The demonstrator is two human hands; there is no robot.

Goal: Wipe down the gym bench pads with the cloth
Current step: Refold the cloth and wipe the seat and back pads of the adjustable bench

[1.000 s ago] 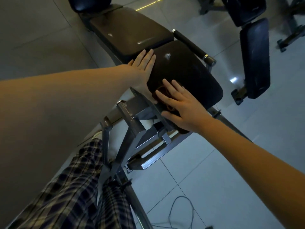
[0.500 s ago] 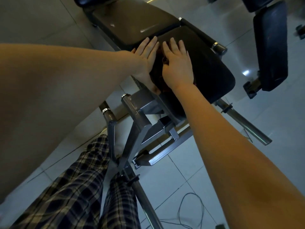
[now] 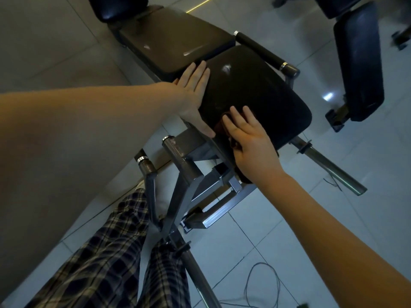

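Note:
The gym bench has a black seat pad [image 3: 262, 90] near me and a longer back pad [image 3: 175, 41] beyond it. My left hand [image 3: 193, 96] lies flat with straight fingers on the seat pad's left edge. My right hand [image 3: 251, 141] presses flat on a dark reddish cloth [image 3: 221, 125] at the pad's near edge. Only a small part of the cloth shows from under the fingers.
The grey steel bench frame [image 3: 191, 174] and foot bars stand between me and the pad. A padded roller handle [image 3: 262, 50] juts out right of the seat. Another bench pad [image 3: 358, 63] stands at the right. A thin cable [image 3: 262, 283] lies on the tiled floor.
My right hand has slid the cloth back from the far part of the seat pad to its near edge. My left hand has stayed on the pad's left side.

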